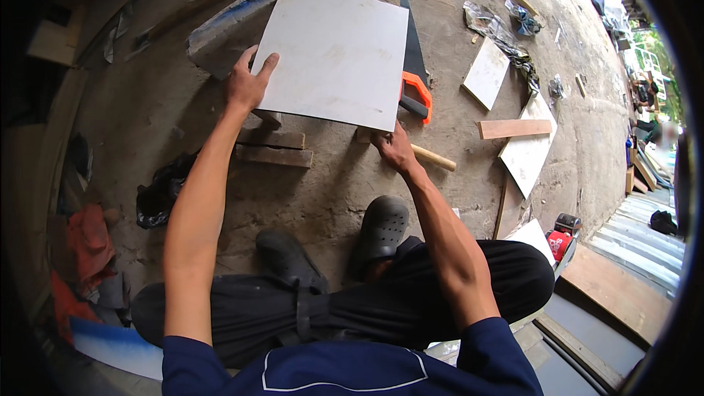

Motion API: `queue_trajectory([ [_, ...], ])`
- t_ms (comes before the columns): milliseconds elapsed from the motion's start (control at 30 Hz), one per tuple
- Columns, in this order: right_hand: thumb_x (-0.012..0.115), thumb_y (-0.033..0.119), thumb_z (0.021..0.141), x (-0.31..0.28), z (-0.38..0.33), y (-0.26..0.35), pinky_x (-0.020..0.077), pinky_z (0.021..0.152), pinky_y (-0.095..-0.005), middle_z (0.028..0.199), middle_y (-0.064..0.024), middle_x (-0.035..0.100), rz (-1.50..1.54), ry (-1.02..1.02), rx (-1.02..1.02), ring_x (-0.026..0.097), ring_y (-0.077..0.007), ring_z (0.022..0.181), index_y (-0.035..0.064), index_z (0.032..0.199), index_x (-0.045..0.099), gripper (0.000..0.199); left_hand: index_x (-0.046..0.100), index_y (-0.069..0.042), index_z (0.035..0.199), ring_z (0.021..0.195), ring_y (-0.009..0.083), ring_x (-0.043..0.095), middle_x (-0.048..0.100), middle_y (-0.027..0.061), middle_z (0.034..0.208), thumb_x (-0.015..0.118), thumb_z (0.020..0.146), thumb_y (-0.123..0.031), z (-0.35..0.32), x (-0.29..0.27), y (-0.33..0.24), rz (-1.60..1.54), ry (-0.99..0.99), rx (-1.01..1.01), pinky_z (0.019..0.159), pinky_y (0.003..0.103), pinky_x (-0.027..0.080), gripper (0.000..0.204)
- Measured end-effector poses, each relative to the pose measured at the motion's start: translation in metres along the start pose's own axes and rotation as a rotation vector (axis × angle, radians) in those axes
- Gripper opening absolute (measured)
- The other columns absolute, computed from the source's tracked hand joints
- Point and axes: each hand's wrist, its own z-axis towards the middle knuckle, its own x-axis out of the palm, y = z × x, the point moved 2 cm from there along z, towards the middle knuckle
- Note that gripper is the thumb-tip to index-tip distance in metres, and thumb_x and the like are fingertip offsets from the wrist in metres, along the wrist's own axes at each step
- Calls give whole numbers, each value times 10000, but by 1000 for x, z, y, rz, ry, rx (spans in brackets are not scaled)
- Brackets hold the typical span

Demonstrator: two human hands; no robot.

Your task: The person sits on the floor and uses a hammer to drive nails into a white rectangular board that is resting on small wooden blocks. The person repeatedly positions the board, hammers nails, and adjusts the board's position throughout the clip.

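A square white board (334,59) is held in front of me between both hands. My left hand (248,82) grips its left edge, thumb on the upper face and the other fingers beneath. My right hand (397,149) is closed on the near edge close to the right corner, its fingertips hidden under the board. Beside the board's right edge lies a handsaw (418,95) with an orange and black handle, partly covered by the board. A round wooden tool handle (434,158) points out to the right of my right hand; its head is mostly hidden.
A concrete block (231,26) with blue paint stands at the far left. Short wood pieces (275,155) lie nearer me. To the right are a white offcut (488,73), a wood strip (515,129) across another white panel (532,150), crumpled plastic (488,20) and a red-and-black power tool (562,238).
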Motion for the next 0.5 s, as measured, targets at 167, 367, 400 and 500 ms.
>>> queue_trajectory([
  [167, 628, 455, 881, -1, -8, 13, 466, 936, -395, 1280, -221, 517, -63, -71, -57, 537, -353, 1155, 24, 1361, 404, 683, 580, 0, 1263, 1102, 313, 625, 658, 198, 1172, 670, 833, -557, 1, 1, 2, 46, -66, 52, 947, 376, 470, 710],
  [367, 470, 501, 977, 6, -13, 29, 508, 851, -350, 1195, -164, 564, 372, -163, 160, 588, -238, 1052, -9, 1338, 428, 625, 597, 21, 1212, 1082, 356, 625, 657, 230, 1137, 636, 841, -586, -1, 0, 1, 24, -7, 10, 921, 399, 479, 712],
  [400, 448, 489, 989, 6, -7, 33, 514, 829, -343, 1163, -152, 576, 381, -176, 161, 593, -226, 1027, -11, 1326, 443, 604, 597, 33, 1194, 1074, 380, 622, 656, 245, 1122, 625, 840, -599, -1, -1, 1, 20, 38, -7, 914, 414, 482, 724],
  [500, 388, 446, 1019, 7, 2, 42, 529, 763, -327, 1029, -118, 610, 384, -214, 224, 609, -195, 915, -21, 1278, 510, 548, 606, 40, 1148, 1054, 412, 619, 656, 264, 1090, 593, 854, -610, -1, 0, -1, 36, 74, -44, 897, 442, 483, 714],
])
